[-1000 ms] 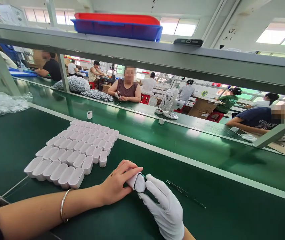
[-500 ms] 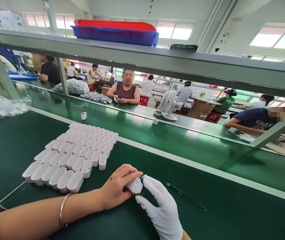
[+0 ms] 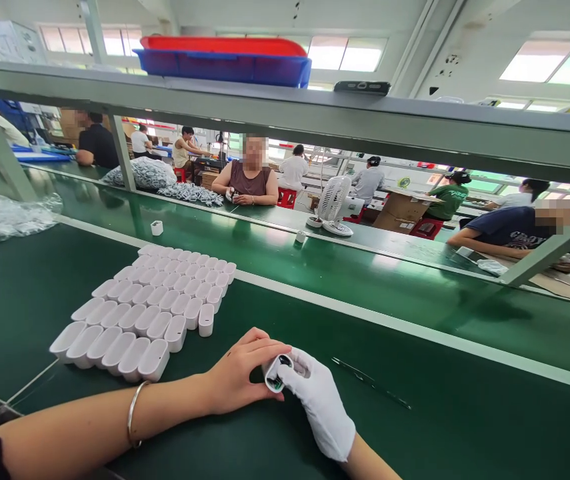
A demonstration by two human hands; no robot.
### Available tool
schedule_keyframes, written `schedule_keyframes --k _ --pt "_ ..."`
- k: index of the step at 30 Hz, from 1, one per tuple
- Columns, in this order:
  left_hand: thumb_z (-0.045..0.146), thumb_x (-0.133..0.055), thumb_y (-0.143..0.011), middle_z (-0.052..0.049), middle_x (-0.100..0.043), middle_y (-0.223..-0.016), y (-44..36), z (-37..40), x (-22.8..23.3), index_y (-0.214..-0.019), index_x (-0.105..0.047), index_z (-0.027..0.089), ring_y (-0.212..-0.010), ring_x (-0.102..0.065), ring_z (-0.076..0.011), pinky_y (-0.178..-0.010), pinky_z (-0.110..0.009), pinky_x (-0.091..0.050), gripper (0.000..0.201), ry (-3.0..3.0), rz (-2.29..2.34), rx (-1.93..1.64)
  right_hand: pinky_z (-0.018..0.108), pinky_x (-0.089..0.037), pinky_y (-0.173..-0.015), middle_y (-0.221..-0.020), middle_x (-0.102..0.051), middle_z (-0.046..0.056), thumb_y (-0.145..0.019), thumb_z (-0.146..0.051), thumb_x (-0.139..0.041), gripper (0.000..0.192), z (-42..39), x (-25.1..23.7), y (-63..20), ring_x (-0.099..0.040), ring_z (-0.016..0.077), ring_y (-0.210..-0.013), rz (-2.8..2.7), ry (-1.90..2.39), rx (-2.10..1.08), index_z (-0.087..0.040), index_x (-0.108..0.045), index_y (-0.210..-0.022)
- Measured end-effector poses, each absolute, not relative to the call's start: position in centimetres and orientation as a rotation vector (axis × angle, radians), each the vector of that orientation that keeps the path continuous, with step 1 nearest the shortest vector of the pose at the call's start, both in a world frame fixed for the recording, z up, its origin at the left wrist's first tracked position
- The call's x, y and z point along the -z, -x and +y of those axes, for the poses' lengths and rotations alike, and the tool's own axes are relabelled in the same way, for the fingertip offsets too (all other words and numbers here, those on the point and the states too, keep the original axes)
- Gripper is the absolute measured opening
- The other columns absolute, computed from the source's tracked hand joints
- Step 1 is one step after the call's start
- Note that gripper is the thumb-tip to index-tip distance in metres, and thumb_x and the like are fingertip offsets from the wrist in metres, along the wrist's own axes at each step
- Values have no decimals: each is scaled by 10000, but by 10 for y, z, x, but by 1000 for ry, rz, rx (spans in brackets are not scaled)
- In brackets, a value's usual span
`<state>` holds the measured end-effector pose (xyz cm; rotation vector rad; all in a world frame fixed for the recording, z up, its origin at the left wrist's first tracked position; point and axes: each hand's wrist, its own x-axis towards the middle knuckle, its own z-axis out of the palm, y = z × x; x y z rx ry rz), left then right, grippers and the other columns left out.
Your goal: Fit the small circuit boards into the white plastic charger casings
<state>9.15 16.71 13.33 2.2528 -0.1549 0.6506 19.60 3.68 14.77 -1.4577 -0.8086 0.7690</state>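
My bare left hand [image 3: 245, 370] is wrapped around a small white oval plastic housing [image 3: 269, 381], its open end turned to the right. Dark and green parts, perhaps a circuit board, show inside that opening. My right hand [image 3: 319, 403], in a white glove, is closed at the housing's open end, with its thumb pressed into the opening and its fingers at the rim. To the right of the glove lies a pair of metal tweezers [image 3: 372, 383]. Rows of similar open white housings [image 3: 129, 320] stand on the dark green work surface to the left.
A pale strip [image 3: 365, 323] divides the work surface from a green conveyor belt [image 3: 245, 243], which carries two small white housings [image 3: 157, 228]. Plastic bags [image 3: 7, 217] lie at far left. Overhead runs a shelf [image 3: 265, 110] bearing stacked trays [image 3: 225, 63]. Opposite, a fan [image 3: 333, 203] stands near seated co-workers.
My right hand has closed in on the housing, its thumb now inside the opening. The white glimpsed in the opening has given way to dark and green parts. Housings on the belt shifted left.
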Motion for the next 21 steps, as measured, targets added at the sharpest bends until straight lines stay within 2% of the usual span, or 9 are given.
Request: schedule_keyframes --k 3,6,8,9,12,15,18,21 --pt "190 -726 -706 -61 -636 -1123 -93 167 -132 -1253 -519 222 -1014 -504 -212 -952 -410 -443 586 -2161 -70 -566 339 -542 -700 -834 -706 78 -766 -481 -594 359 31 -155 -205 -664 240 -785 -970 1614 -632 -176 -689 -930" --pt "135 -658 -722 -69 -621 -1131 -94 166 -131 -1281 -497 202 -1050 -535 -213 -979 -423 -429 586 -2058 146 -461 390 -532 -706 -900 -703 82 -807 -441 -514 304 16 -167 -234 -661 257 -797 -1133 2025 -102 -231 -716 -891" --pt "115 -605 -736 -76 -607 -1174 -95 166 -132 -1299 -473 183 -1081 -551 -216 -993 -410 -423 582 -1968 260 -431 387 -518 -582 -880 -699 95 -754 -390 -563 231 0 -175 -259 -659 273 -726 -1128 2360 207 -249 -729 -830" --pt "105 -584 -739 -75 -606 -1189 -96 166 -132 -1304 -464 176 -1097 -554 -216 -999 -401 -420 582 -1929 284 -426 358 -491 -496 -825 -699 102 -698 -343 -613 182 -7 -178 -271 -656 276 -661 -1105 2516 243 -245 -735 -790" --pt "82 -560 -722 -69 -633 -1157 -98 169 -130 -1304 -444 159 -1103 -564 -215 -1014 -398 -406 598 -1856 275 -409 269 -390 -374 -568 -648 66 -607 -186 -651 77 -22 -182 -296 -603 223 -453 -1028 2812 -62 -240 -704 -593" --pt "90 -554 -721 -78 -654 -1103 -100 171 -127 -1312 -418 132 -1070 -583 -219 -1025 -426 -388 608 -1828 273 -377 244 -364 -380 -502 -611 27 -665 -144 -604 171 -20 -179 -295 -552 171 -383 -1006 2813 -177 -237 -636 -525" --pt "102 -556 -729 -79 -656 -1105 -100 172 -126 -1315 -412 135 -1077 -582 -221 -1036 -426 -375 605 -1815 274 -363 238 -359 -393 -523 -605 6 -782 -206 -531 178 -7 -172 -276 -539 157 -403 -1000 2693 -90 -240 -608 -626" --pt "120 -572 -742 -74 -656 -1118 -99 170 -128 -1315 -418 156 -1091 -578 -220 -1040 -413 -374 595 -1809 269 -357 236 -404 -458 -635 -642 -3 -858 -216 -430 200 5 -163 -258 -575 150 -508 -1135 2441 -43 -261 -625 -865"
